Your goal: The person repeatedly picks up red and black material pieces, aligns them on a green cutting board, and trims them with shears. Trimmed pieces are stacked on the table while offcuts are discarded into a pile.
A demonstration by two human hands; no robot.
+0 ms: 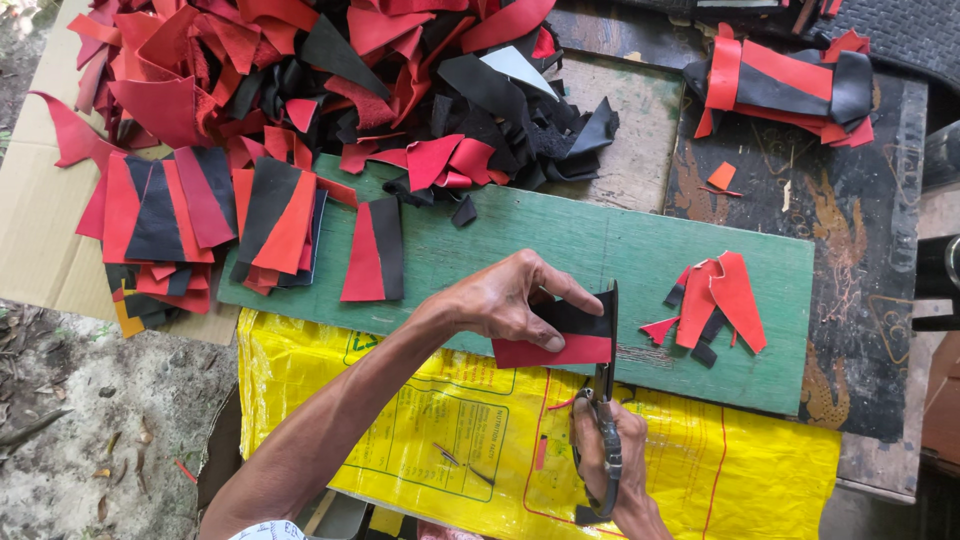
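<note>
Two hands | left hand (505, 300) grip pinching one red-black piece (560, 335) | right hand (610, 465) grip closed round one scissors (606, 420)

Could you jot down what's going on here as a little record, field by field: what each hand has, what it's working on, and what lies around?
Left hand: pinches a black-and-red piece flat on the green board
Right hand: grips scissors, blades at the piece's right edge
Under the hands: yellow sack
On the board's right: red and black offcuts
Top left: big heap of red and black scraps
Left: stacked two-colour pieces
</note>
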